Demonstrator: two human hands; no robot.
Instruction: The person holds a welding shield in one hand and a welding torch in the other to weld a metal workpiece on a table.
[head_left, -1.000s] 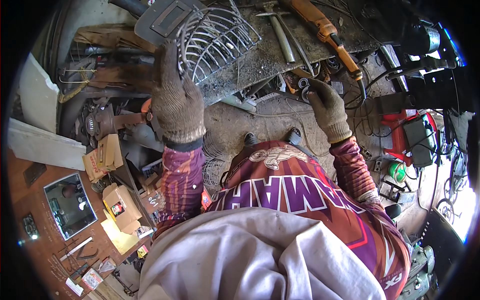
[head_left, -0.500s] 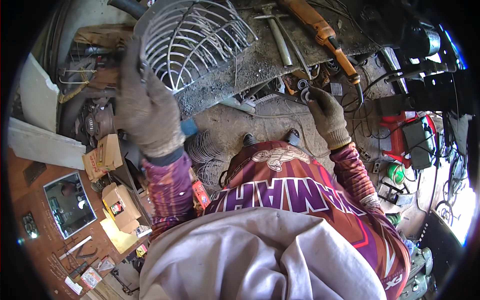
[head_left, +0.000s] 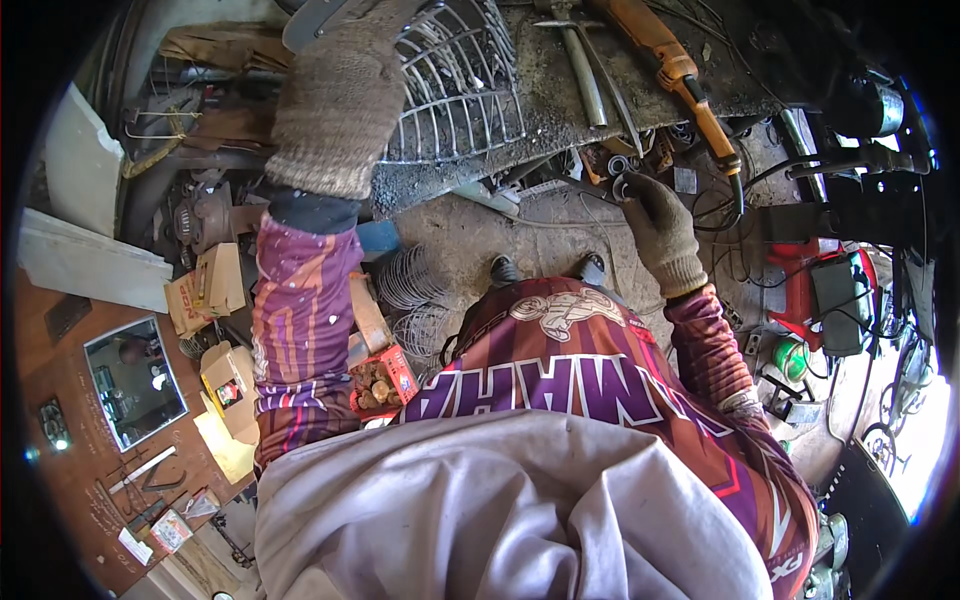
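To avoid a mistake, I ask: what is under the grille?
Under the grille, the bench shows between bars. The left hand covers one side; what lies there cannot be seen.

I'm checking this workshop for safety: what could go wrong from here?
Two things, perhaps. One end of the orange power tool juts past the edge of the bench, with its cord leading down from it, so a tug might drag it off. The gloved left hand is right by the metal grille, whose bars could snag the knit.
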